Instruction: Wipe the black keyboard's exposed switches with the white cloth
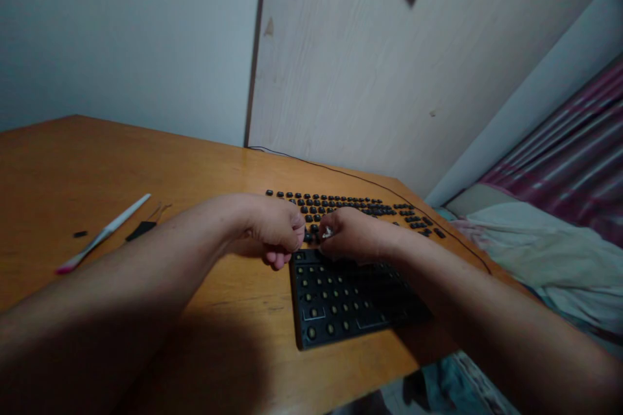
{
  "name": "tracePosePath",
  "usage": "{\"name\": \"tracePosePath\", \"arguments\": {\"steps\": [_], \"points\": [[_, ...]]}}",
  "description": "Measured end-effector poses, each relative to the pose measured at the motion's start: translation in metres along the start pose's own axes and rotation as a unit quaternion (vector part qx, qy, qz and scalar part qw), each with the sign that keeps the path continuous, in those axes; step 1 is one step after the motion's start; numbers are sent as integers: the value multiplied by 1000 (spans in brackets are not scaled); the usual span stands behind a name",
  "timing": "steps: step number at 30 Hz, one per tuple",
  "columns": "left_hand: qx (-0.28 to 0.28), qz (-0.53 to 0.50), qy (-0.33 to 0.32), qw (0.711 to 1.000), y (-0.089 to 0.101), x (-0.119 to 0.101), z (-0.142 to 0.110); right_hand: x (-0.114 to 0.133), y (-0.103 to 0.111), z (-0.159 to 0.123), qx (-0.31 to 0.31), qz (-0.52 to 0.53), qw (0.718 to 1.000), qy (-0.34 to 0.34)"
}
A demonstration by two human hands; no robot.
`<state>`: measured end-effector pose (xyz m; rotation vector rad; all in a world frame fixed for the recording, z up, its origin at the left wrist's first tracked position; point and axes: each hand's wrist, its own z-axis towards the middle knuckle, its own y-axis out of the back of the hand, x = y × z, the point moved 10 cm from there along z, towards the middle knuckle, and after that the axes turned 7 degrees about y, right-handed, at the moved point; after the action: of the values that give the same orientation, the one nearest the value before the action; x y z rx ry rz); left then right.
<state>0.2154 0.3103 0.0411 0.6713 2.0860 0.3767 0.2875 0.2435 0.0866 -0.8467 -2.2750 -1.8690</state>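
A black keyboard base [331,301] without keycaps lies on the wooden desk, its round key posts showing. Just behind it, loose black keycaps [341,198] are laid out in rows like a keyboard. My left hand [282,230] is closed above the base's far left corner, fingers curled in; whatever it may hold is hidden. Beside it, my right hand [353,233] hovers over the base's far edge, its thumb and fingers pinching a small whitish wad [327,232], perhaps tissue or cotton. A gap separates the two hands.
On the left lie a long white stick-like tool [117,224] with a pink end, a black-handled wire tool [142,230] and a small black piece [80,234]. A thin cable [341,173] runs behind the keycaps to the right. Bedding [530,240] adjoins the desk's right side.
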Motion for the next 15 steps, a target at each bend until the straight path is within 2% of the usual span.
{"name": "tracePosePath", "arguments": {"steps": [6,15], "points": [[-27,-1,20,999,1,3,1,-56,11,-20,-20,48,997,-54],[-27,-11,30,999,0,4,-2,-130,24,-49,-65,107,984,-127]]}}
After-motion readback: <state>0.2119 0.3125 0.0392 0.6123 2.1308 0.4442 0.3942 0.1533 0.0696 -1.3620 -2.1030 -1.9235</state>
